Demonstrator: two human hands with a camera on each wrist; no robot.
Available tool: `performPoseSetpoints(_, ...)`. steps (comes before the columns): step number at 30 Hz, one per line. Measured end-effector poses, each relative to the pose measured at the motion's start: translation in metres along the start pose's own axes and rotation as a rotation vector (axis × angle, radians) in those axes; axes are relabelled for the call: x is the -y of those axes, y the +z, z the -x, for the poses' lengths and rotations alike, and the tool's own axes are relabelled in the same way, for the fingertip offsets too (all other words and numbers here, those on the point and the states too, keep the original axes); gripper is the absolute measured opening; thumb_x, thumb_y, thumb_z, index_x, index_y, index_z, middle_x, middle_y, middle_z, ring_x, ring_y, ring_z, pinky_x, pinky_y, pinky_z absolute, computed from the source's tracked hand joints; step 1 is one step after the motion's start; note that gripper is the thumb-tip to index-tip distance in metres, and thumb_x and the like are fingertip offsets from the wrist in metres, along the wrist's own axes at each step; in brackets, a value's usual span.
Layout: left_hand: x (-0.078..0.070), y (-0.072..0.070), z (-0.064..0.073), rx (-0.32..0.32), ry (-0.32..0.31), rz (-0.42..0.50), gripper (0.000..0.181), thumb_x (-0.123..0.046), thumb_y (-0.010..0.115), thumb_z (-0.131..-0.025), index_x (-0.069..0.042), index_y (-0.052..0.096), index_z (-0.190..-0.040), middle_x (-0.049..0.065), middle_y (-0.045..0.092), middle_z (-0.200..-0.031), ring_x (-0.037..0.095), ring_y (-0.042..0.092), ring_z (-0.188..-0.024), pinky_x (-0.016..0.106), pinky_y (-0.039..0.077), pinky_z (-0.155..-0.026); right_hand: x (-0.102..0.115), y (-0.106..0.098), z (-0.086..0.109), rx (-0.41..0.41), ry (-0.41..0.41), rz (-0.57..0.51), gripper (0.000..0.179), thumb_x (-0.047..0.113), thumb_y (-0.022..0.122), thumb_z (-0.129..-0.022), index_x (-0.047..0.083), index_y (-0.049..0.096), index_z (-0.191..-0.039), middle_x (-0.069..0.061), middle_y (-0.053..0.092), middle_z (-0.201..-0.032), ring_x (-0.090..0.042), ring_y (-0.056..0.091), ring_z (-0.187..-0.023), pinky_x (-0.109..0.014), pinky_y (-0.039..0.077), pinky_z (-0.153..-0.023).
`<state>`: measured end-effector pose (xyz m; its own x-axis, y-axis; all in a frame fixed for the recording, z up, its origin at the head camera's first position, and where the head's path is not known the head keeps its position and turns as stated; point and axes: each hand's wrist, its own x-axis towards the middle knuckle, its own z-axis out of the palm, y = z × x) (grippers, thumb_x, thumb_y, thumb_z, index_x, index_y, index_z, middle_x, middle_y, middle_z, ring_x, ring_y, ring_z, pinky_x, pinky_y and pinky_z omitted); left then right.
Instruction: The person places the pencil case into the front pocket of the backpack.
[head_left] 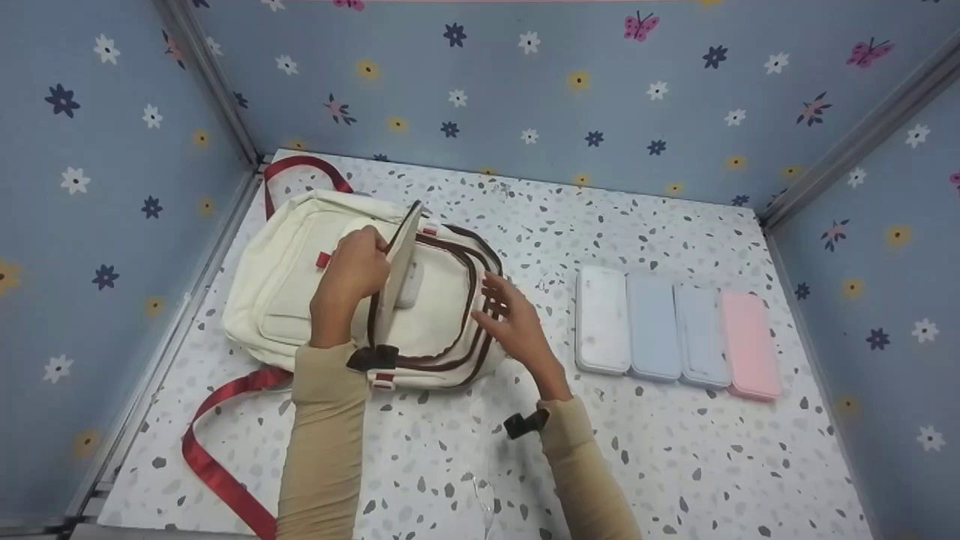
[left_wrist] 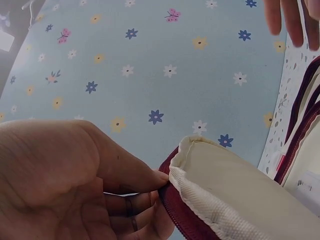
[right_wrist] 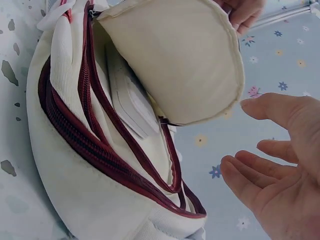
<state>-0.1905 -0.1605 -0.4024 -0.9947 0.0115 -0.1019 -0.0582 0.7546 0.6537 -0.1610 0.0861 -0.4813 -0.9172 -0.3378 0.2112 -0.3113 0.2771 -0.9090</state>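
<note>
A cream backpack (head_left: 281,232) with dark red zips lies on its back on the speckled table, its front pocket unzipped. My left hand (head_left: 354,266) pinches the edge of the pocket's flap (head_left: 396,281) and holds it raised; in the left wrist view the thumb (left_wrist: 145,177) presses on the dark red zip edge. Inside the pocket sits a white case (right_wrist: 131,97), partly hidden by the flap. Beside the backpack's top end hovers my right hand (head_left: 517,322), fingers spread and gripping nothing. In the right wrist view that hand (right_wrist: 280,175) is apart from the flap.
Right of the backpack, a white case (head_left: 602,319), two light blue cases (head_left: 654,326) and a pink case (head_left: 750,345) lie side by side. Red straps (head_left: 217,472) spread from the backpack. Flowered panels (head_left: 525,97) enclose the table (head_left: 450,465) at the back and sides.
</note>
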Motion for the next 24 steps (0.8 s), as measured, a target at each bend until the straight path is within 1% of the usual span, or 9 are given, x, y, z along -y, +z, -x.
performPoseSetpoints(6, 0.000, -0.001, 0.000, 0.018, -0.026, 0.003, 0.026, -0.001, 0.038, -0.086, 0.005, 0.053, -0.107, 0.021, 0.054, -0.108, 0.035, 0.050, -0.102, 0.046, 0.041, -0.087, -0.002, -0.010, 0.014, -0.054, -0.035, -0.025, 0.058, 0.002, 0.064, -0.083, -0.009, 0.037, -0.134, -0.026, 0.047, -0.128, -0.043, 0.046, -0.117, -0.048, 0.040, -0.095)
performPoseSetpoints(11, 0.000, -0.002, 0.000, 0.023, -0.030, 0.006, 0.027, 0.000, 0.038, -0.086, 0.005, 0.052, -0.107, 0.021, 0.054, -0.108, 0.034, 0.050, -0.101, 0.046, 0.041, -0.087, -0.007, -0.014, 0.027, -0.119, -0.036, -0.051, 0.057, -0.002, 0.065, -0.081, -0.010, 0.039, -0.132, -0.027, 0.048, -0.127, -0.044, 0.048, -0.114, -0.049, 0.040, -0.094)
performPoseSetpoints(19, 0.001, -0.002, 0.000, 0.022, -0.022, 0.000, 0.026, 0.000, 0.038, -0.086, 0.006, 0.052, -0.107, 0.022, 0.054, -0.108, 0.034, 0.050, -0.102, 0.046, 0.041, -0.088, -0.018, -0.024, 0.051, -0.220, -0.036, -0.011, 0.055, -0.002, 0.066, -0.081, -0.011, 0.042, -0.130, -0.028, 0.051, -0.122, -0.042, 0.049, -0.113, -0.051, 0.039, -0.094)
performPoseSetpoints(24, 0.001, -0.003, 0.000, 0.027, -0.033, 0.002, 0.027, -0.001, 0.037, -0.086, 0.005, 0.052, -0.108, 0.021, 0.053, -0.108, 0.034, 0.049, -0.102, 0.046, 0.041, -0.087, -0.024, -0.035, 0.063, -0.261, -0.018, 0.048, 0.054, -0.001, 0.066, -0.081, -0.011, 0.043, -0.129, -0.027, 0.050, -0.125, -0.040, 0.047, -0.117, -0.051, 0.038, -0.095)
